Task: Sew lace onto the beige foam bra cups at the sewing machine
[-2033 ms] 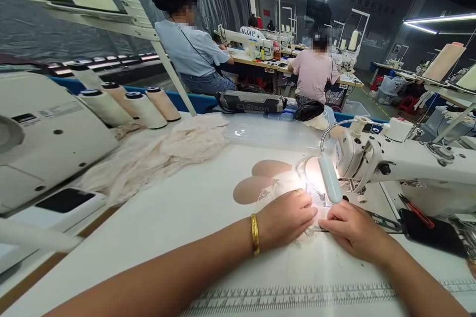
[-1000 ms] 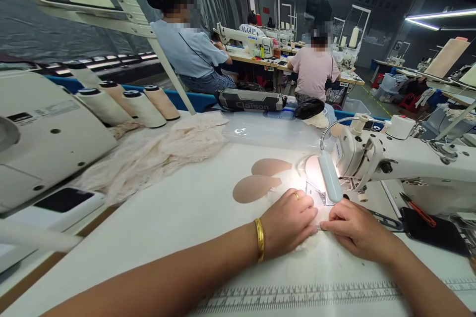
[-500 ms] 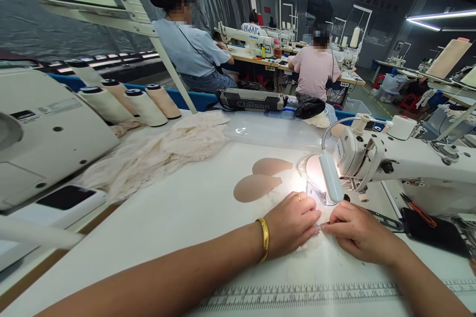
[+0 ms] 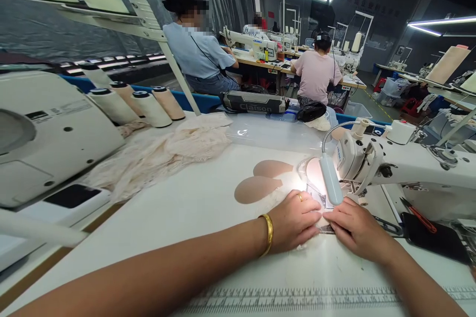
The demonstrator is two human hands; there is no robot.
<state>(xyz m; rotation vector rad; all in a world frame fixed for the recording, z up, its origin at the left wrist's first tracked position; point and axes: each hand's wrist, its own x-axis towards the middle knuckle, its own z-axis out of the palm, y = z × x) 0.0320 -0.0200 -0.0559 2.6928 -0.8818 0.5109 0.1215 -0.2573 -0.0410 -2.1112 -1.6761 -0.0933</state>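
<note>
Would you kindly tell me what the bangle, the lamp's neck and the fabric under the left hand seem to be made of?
Bangle: probably gold-toned metal, polished; yellow with bright glints.
Lamp's neck: likely metal, shiny; silvery and finely ridged.
Fabric: perhaps lace, matt; pale, with an uneven edge, but the left hand hides much.

You have two hands: one left hand (image 4: 295, 223) and one right hand (image 4: 359, 230). You wear one gold bracelet (image 4: 268, 235) and one ring (image 4: 300, 197). I can't tell how many bits of pale cloth (image 4: 307, 246) are under your fingers. You have two tan ovals (image 4: 256, 190), one small lamp (image 4: 330, 178), one red-handled cutter (image 4: 422, 217) and one dark grey case (image 4: 255, 103). You can count five thread cones (image 4: 150, 110) on your left, and at least three other people (image 4: 199, 52).
</note>
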